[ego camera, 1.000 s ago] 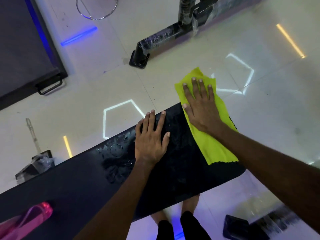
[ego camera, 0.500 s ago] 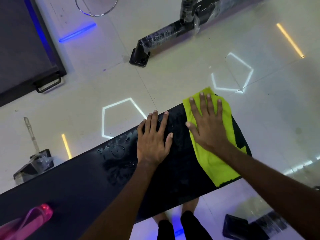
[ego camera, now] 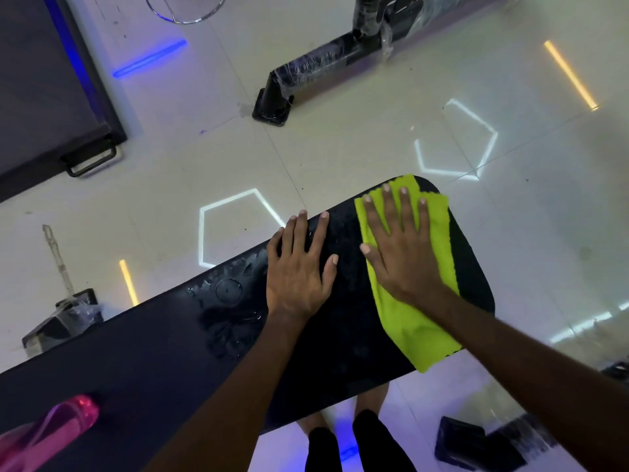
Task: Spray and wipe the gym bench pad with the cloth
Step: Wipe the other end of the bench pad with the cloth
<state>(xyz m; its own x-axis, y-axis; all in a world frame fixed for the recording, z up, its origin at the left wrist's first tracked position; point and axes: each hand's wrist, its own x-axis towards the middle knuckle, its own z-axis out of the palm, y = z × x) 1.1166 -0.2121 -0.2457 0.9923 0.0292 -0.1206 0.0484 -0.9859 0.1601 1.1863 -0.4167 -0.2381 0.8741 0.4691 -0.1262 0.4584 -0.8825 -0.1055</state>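
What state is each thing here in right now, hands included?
Bench pad: wet droplets at its middle.
Green cloth: spread flat on the pad's end.
Right hand: open, pressing the cloth.
Left hand: open, flat on the pad.
Pink spray bottle: lying on the pad, untouched.

A lime-green cloth (ego camera: pixel 413 321) on a black bench pad (ego camera: pixel 163 349), a translucent pink bottle (ego camera: pixel 51 427), cream floor tiles (ego camera: pixel 340 148) with white pentagon reflections

Bare forearms, no sleeves; bare hands (ego camera: pixel 299 274); black shoes (ego camera: pixel 323 449) below
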